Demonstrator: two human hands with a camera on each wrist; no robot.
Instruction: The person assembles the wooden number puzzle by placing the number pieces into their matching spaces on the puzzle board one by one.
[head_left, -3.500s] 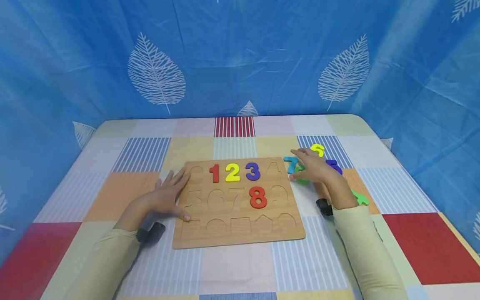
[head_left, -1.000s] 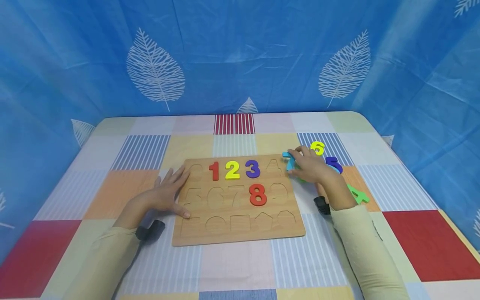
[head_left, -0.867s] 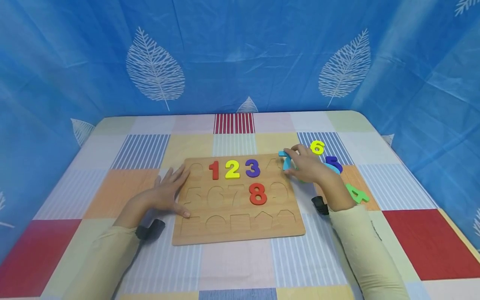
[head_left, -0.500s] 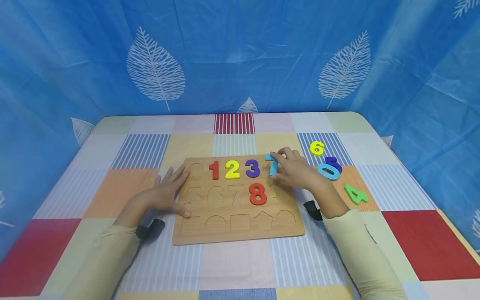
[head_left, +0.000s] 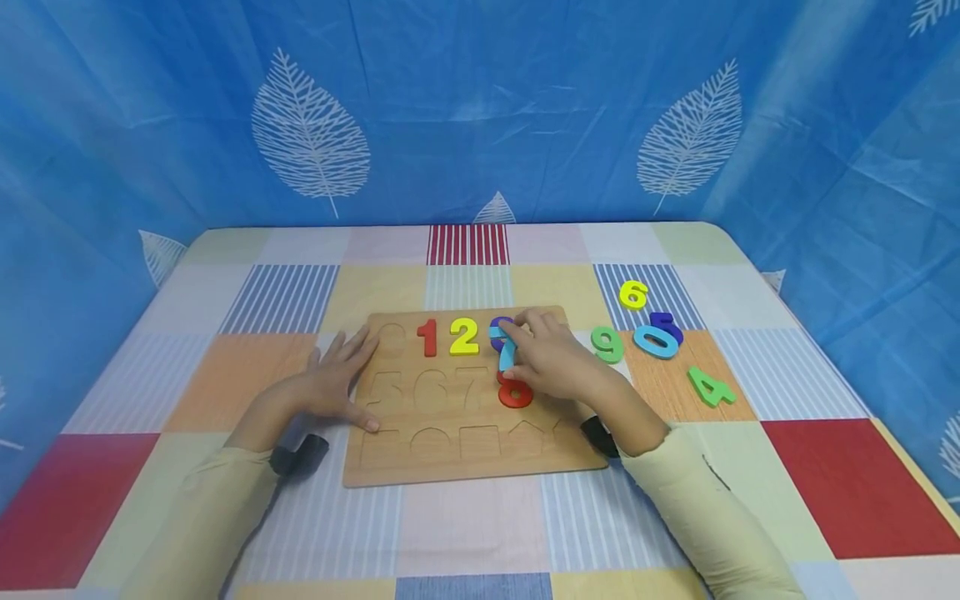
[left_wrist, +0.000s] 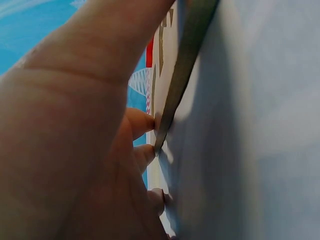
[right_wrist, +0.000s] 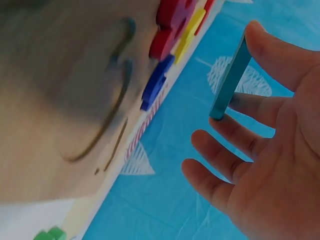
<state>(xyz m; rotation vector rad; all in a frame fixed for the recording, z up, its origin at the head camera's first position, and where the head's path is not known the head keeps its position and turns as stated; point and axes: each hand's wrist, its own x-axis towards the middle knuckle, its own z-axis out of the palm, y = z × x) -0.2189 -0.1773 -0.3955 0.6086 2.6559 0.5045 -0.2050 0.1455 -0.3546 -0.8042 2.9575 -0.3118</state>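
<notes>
A light blue number 7 puzzle piece (head_left: pixel 507 356) is pinched between the thumb and fingers of my right hand (head_left: pixel 557 360), raised above the wooden number board (head_left: pixel 480 471). In the right wrist view the 7 (right_wrist: pixel 231 82) appears edge-on, apart from the board. It partly covers the purple 3 (head_left: pixel 498 322) and the top of the red 8 (head_left: pixel 515 395). A red 1 (head_left: pixel 427 337) and a yellow 2 (head_left: pixel 464 337) sit in the board's top row. My left hand (head_left: pixel 330 390) rests with spread fingers on the board's left edge.
Loose to the right of the board lie a green 9 (head_left: pixel 607 344), a yellow 6 (head_left: pixel 633 294), a light blue 0 (head_left: pixel 656 342) overlapping a purple 5 (head_left: pixel 666 323), and a green 4 (head_left: pixel 711 387). A patchwork cloth (head_left: pixel 472 533) covers the table. Blue curtains (head_left: pixel 480 108) surround it.
My right hand has taken hold of the 7 beside the board and carried it left over the board, uncovering the 9 and 0. My left hand has stayed put.
</notes>
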